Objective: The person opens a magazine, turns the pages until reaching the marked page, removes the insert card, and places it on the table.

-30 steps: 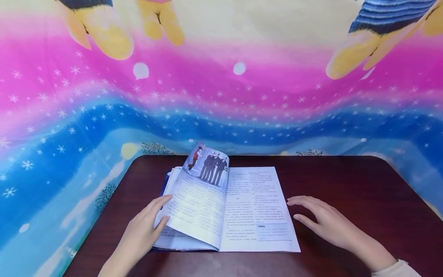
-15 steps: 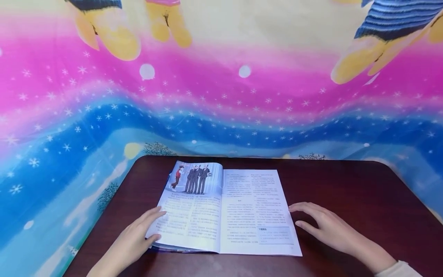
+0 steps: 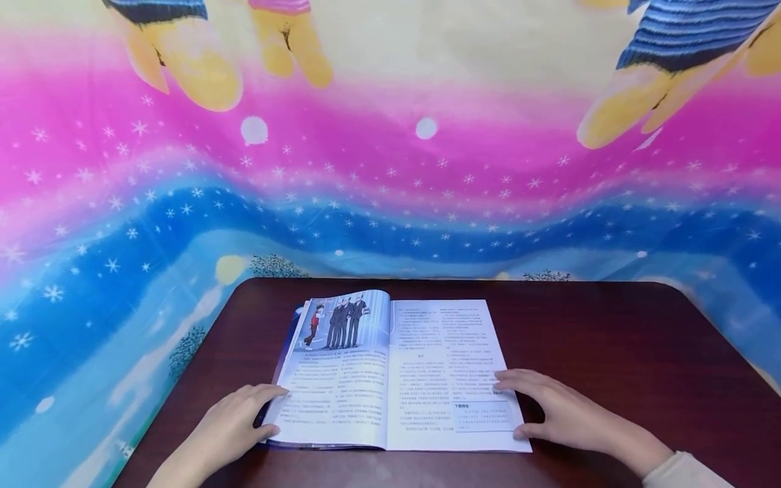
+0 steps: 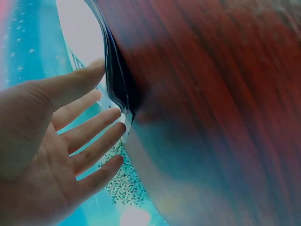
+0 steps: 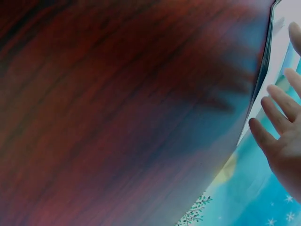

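Note:
An open magazine [image 3: 427, 400] lies on the dark wooden table, its left page showing a picture of suited figures above text and its right page full of text. My left hand [image 3: 232, 423] is at the magazine's left edge, with thumb and fingertips right at the page border. In the left wrist view the fingers of this hand [image 4: 56, 136] are spread and fairly straight beside the slightly lifted page edges. On the other side, my right hand [image 3: 564, 410] has its fingertips over the right page's outer edge. Its fingers [image 5: 275, 113] look extended in the right wrist view.
The dark reddish table [image 3: 616, 339] has rounded far corners and extends to both sides of the magazine. Behind it hangs a colourful backdrop [image 3: 366, 156] with snowflakes and cartoon figures, close to the table's far edge.
The raised left page has come down onto the left side of the magazine. My left hand has moved down and slightly left; my right hand has shifted left and down onto the right page's edge.

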Available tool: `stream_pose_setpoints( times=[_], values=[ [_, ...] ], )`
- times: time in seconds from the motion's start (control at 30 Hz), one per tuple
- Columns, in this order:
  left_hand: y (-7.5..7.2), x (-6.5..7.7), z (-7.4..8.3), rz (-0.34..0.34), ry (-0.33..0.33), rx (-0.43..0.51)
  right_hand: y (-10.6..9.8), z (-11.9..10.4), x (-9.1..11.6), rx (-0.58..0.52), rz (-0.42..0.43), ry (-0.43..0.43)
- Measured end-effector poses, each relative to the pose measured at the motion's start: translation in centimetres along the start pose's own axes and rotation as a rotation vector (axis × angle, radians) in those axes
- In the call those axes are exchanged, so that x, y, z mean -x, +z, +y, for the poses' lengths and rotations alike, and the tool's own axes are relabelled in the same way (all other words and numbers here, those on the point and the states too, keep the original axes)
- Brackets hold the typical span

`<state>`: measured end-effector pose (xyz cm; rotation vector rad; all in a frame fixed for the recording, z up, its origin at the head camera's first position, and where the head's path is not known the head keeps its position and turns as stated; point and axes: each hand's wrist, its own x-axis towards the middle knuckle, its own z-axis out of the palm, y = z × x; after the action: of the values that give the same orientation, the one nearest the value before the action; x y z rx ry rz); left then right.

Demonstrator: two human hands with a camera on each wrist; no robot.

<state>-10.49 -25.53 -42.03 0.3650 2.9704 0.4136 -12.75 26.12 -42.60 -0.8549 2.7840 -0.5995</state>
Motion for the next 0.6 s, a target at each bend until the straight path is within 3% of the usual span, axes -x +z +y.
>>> stream_pose_setpoints(
  times=[0.2,0.6],
  values=[
    [0.29,0.13,-0.46,-0.023,-0.010,-0.010,0.14,0.00,-0.01,-0.021,-0.071,0.021],
    [0.04,-0.04,0.16,-0.011,0.058,-0.072,-0.05,-0.29,-0.32,0.014,-0.074,0.028]
  ],
)
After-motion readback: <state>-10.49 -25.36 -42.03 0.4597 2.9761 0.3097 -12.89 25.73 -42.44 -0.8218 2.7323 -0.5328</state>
